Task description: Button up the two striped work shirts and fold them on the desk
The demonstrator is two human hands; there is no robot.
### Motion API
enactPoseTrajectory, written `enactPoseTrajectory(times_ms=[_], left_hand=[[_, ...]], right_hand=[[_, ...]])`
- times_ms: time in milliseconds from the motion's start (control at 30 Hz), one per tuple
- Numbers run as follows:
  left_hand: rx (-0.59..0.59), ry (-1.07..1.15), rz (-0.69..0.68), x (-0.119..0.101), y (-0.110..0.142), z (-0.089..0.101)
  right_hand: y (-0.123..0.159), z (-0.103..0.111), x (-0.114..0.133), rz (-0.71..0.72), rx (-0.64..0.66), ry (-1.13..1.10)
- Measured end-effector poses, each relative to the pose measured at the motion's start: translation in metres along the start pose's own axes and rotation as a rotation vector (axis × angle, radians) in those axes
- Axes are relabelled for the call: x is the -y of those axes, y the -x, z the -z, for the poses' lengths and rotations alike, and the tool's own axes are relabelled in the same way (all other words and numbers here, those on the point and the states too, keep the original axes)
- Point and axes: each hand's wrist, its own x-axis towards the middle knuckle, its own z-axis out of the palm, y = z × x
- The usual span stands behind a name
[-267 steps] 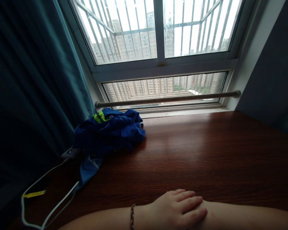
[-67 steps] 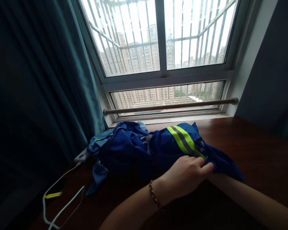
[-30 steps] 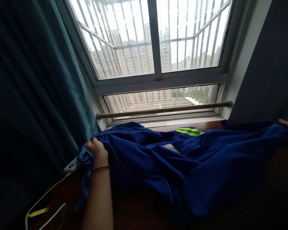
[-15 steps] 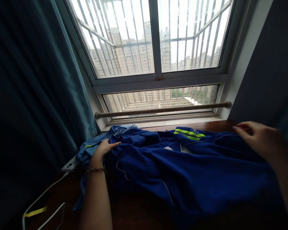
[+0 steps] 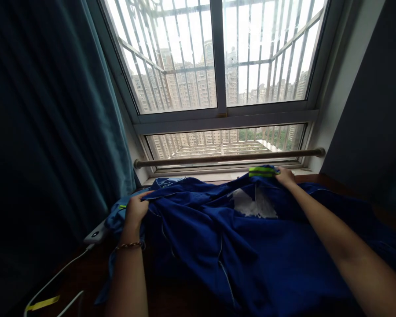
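A dark blue work garment point(image 5: 198, 211) with light piping lies spread over a brown wooden surface. My left hand point(image 5: 137, 208), with a bracelet at the wrist, is closed on its upper left edge. At the far edge, my right hand point(image 5: 285, 177) pinches the cloth beside a yellow-green reflective strip point(image 5: 262, 171) and lifts it a little. Between the hands, a white patch point(image 5: 254, 203) shows on the blue cloth. Under and beyond my left hand lies a lighter blue cloth point(image 5: 114, 215), partly covered by the garment.
A barred window point(image 5: 222, 110) stands straight ahead, with a horizontal rail point(image 5: 231, 157) across its lower part. Blue curtains point(image 5: 108, 132) hang at the left. A white power strip point(image 5: 97, 232) with a cable point(image 5: 57, 268) and a yellow tag point(image 5: 43, 304) lies at lower left.
My right hand has moved left and taken hold of the garment near the reflective strip, raising it. My left hand has closed on the left edge. More of the white patch shows.
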Motion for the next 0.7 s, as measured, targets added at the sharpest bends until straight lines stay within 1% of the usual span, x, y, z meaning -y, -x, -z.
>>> enactPoseTrajectory(times_ms=[33,67,100,133,200,233,267,300,367,400,433,500,567,600,633,700], left_hand=[[0.064,0.068,-0.003,-0.006,0.004,-0.003],[0.158,0.144,0.000,-0.012,0.009,-0.007],[0.262,0.192,0.016,-0.016,0.014,-0.012],[0.355,0.198,0.039,-0.018,0.018,-0.017],[0.489,0.111,0.084,-0.016,0.022,-0.025],[0.546,0.050,0.094,-0.012,0.022,-0.027],[0.608,-0.003,0.094,-0.007,0.021,-0.029],[0.675,-0.044,0.084,-0.001,0.020,-0.030],[0.822,-0.110,0.073,0.008,0.019,-0.033],[0.890,-0.134,0.086,0.010,0.020,-0.034],[0.954,-0.153,0.117,0.012,0.022,-0.036],[1.071,-0.161,0.192,0.011,0.030,-0.044],[1.158,-0.144,0.238,0.008,0.040,-0.054],[1.189,-0.148,0.250,0.007,0.045,-0.060],[1.210,-0.158,0.251,0.006,0.049,-0.066],[1.219,-0.173,0.227,0.003,0.055,-0.078]], right_hand=[[-0.009,0.008,0.002,-0.051,-0.085,0.003],[-0.017,0.014,0.004,-0.095,-0.161,0.005],[-0.022,0.018,0.007,-0.132,-0.210,0.008],[-0.024,0.020,0.010,-0.158,-0.223,0.011],[-0.018,0.019,0.018,-0.161,-0.167,0.029],[-0.007,0.017,0.023,-0.131,-0.117,0.034],[0.008,0.016,0.028,-0.066,-0.058,0.029],[0.027,0.014,0.032,0.040,0.008,0.012],[0.081,0.012,0.040,0.325,0.203,-0.063],[0.112,0.012,0.043,0.479,0.306,-0.125],[0.146,0.012,0.046,0.593,0.377,-0.185],[0.213,0.008,0.049,0.766,0.459,-0.228],[0.270,-0.001,0.049,0.916,0.441,-0.185],[0.291,-0.008,0.049,0.979,0.418,-0.149],[0.307,-0.015,0.049,1.020,0.362,-0.126],[0.325,-0.027,0.049,1.043,0.246,-0.139]])
